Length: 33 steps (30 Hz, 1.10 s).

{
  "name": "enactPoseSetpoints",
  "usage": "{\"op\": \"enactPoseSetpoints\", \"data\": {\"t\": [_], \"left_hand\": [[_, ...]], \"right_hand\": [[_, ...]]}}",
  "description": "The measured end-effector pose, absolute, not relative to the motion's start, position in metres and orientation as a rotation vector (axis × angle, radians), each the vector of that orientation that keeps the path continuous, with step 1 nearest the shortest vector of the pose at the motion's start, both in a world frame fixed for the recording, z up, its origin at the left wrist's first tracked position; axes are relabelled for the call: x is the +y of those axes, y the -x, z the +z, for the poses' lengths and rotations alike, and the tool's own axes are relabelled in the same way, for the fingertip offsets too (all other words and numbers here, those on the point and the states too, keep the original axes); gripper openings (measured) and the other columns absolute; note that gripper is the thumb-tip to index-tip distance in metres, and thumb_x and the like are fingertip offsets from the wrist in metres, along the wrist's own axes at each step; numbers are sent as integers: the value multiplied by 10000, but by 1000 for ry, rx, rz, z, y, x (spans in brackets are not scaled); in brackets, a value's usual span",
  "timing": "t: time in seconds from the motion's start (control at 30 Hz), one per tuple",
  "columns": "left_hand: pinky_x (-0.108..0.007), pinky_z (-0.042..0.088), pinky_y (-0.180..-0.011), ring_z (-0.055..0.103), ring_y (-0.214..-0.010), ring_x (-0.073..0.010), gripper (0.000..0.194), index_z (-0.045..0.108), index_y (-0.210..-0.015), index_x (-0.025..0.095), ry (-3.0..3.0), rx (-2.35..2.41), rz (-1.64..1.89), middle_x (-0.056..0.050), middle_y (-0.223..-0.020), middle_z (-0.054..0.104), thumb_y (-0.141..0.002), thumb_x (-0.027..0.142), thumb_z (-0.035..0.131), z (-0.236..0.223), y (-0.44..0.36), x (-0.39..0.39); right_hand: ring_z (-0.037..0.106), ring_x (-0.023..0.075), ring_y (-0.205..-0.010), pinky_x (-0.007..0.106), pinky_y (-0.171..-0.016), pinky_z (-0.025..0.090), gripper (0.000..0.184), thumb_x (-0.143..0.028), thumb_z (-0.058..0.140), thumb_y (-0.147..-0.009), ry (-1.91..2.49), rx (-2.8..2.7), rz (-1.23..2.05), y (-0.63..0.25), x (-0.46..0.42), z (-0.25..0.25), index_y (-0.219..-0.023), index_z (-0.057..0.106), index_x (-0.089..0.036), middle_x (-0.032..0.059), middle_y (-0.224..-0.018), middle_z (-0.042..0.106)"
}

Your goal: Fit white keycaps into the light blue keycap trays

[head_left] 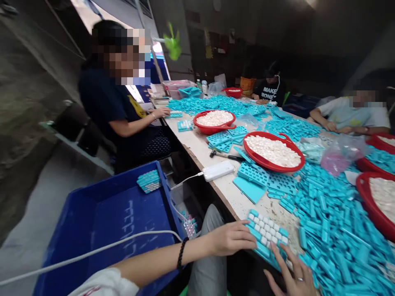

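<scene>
At the near table edge lies a small turquoise toy keyboard (268,227) with rows of white keys and turquoise keys round the sides. My left hand (230,238) grips its left edge, fingers together over the rim; the thumb is not clearly seen. Beside its near right corner, my right hand (293,271) has its fingers spread, with the index fingertip touching the keys. A ring is on that hand. Right of the keyboard spreads a big heap of loose turquoise keys (342,230). Flat turquoise panels (249,189) and perforated frames (280,183) lie beyond it.
Red bowls (273,166) of white keys stand along the table. A hammer (226,155) and a white power bank (218,170) lie near its left edge. Left below is a blue crate (114,222) holding finished-looking keyboards (148,181); a cable crosses it. Co-workers (120,98) sit around.
</scene>
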<state>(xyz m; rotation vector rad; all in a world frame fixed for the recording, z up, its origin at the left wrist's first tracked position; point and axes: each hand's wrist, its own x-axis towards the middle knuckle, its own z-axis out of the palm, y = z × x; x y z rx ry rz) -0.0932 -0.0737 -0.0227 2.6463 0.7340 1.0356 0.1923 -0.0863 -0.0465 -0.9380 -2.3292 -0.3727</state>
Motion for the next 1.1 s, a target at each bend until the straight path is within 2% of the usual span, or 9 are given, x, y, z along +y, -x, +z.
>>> {"op": "enactPoseSetpoints", "data": {"t": [0.13,0.2,0.37,0.43,0.6,0.8,0.93,1.03,1.1], "left_hand": [[-415,477,-1103,634,-1215,-209,434,559,-1380,227,-2400,737,1206,-93,-1214,722,-963,116,503,-4,98,-62],[-410,496,-1082,602,-1267,-223,468,535,-1411,230,-2272,823,1243,-105,-1300,677,-954,130,539,3,96,-55],[-391,517,-1057,627,-1237,-237,442,587,-1359,227,-1988,1112,1432,-102,-1324,666,-924,242,661,4,89,-41],[-394,523,-1050,636,-1226,-241,423,602,-1341,212,-1978,1101,1448,-112,-1314,672,-926,266,665,2,89,-39],[-395,532,-1043,634,-1231,-240,426,583,-1360,221,-2009,1055,1408,-110,-1316,672,-943,287,644,1,90,-44],[-381,545,-1023,650,-1205,-244,436,603,-1335,223,-1986,1041,1438,-107,-1276,694,-907,224,688,0,94,-48],[-376,536,-1031,641,-1216,-237,454,585,-1352,215,-2048,969,1378,-112,-1273,693,-908,177,670,3,97,-48],[-361,548,-1007,649,-1199,-230,435,593,-1341,211,-2065,929,1337,-111,-1256,701,-913,154,649,4,99,-49],[-337,568,-964,651,-1193,-228,429,598,-1334,211,-2047,930,1323,-114,-1253,703,-912,157,649,5,100,-51]], "right_hand": [[674,292,-1116,400,-866,587,614,-306,600,-952,1012,-2251,-105,-192,-83,-22,-1529,389,-303,82,-1325,641],[647,265,-1179,370,-901,585,563,-243,541,-984,1049,-2137,22,-191,-76,-11,-1523,388,-287,81,-1371,605],[696,219,-1090,313,-906,591,312,-240,543,-991,1038,-2017,100,-195,-51,4,-1296,613,-244,56,-1225,691],[722,210,-1020,309,-892,600,275,-260,556,-988,1011,-2026,112,-199,-47,5,-1248,640,-239,40,-1148,727],[745,206,-932,296,-822,623,326,-240,587,-959,974,-2039,126,-203,-50,2,-1280,640,-264,15,-1098,752],[740,206,-909,294,-812,614,344,-205,599,-940,941,-2033,122,-200,-53,3,-1276,639,-268,13,-1072,749],[694,224,-1049,326,-878,590,370,-231,587,-944,995,-2071,144,-200,-49,2,-1311,607,-268,44,-1176,697],[609,265,-1218,393,-971,552,479,-285,597,-930,1036,-2168,189,-196,-43,1,-1403,524,-259,74,-1328,617],[601,269,-1231,417,-1000,533,558,-272,587,-919,1021,-2231,241,-193,-38,0,-1460,453,-251,78,-1331,624]]}}
